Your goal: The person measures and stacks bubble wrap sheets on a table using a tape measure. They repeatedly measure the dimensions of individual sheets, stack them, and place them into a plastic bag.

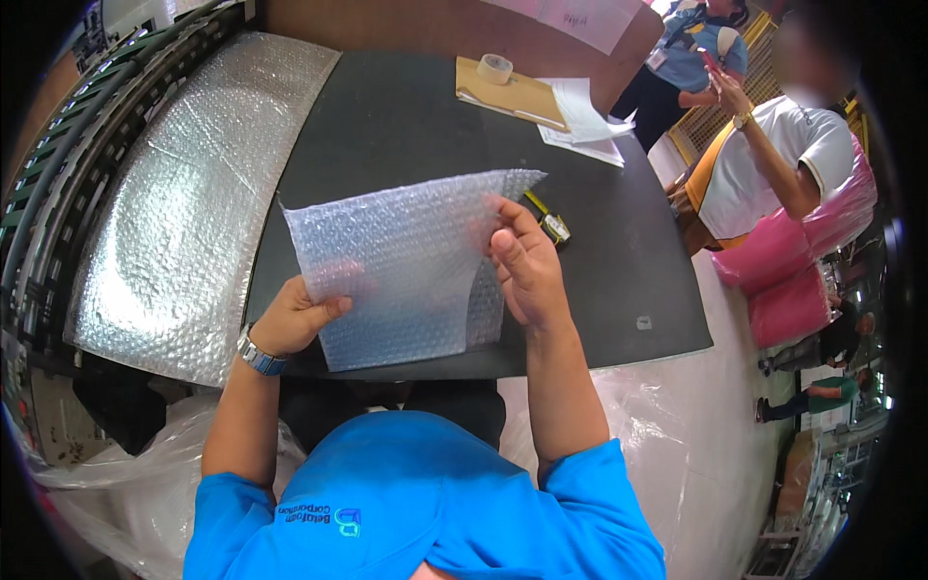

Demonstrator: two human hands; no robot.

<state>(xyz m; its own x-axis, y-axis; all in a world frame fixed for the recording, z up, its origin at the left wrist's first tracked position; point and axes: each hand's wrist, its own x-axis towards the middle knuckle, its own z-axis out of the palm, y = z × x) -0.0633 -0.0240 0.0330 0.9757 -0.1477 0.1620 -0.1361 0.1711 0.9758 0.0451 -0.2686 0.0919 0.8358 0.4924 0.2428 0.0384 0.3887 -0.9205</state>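
A clear bubble wrap pouch (401, 256) is held up over the dark tabletop, its upper right corner drawn out to a point. My left hand (295, 317) grips its lower left edge, thumb in front and fingers behind, showing blurred through the plastic. At the right edge, my right hand (525, 259) has its fingers curled at the sheet, with the thumb raised near the index finger; some fingertips are hidden by the plastic. A black and yellow tape measure (554, 228) lies on the table just beyond my right hand.
A large silvery bubble sheet (184, 193) covers the left side beside a roller rack (72, 145). Tape (494, 68) sits on a brown folder (474, 89) beside white papers (585, 116). Two people stand at the right, near pink wrapped bundles (788, 280).
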